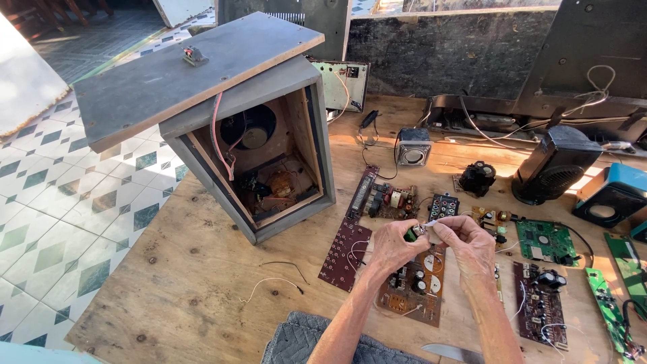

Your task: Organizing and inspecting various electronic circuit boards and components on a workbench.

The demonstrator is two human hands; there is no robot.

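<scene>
The speaker cabinet (pixel 249 128) at the table's (pixel 195 283) far left corner is grey outside, raw tan wood inside, with a red wire looping down its opening. The table itself is pale, knotty wood. Beside its left edge the floor (pixel 60 202) shows white tiles patterned with green diamonds. Near the right edge lie green circuit boards (pixel 547 241), a black speaker (pixel 554 162) and a bright blue one (pixel 614 195). A dark maroon board (pixel 345 253) dotted white lies mid-table, an orange-brown board (pixel 414 286) beside it.
</scene>
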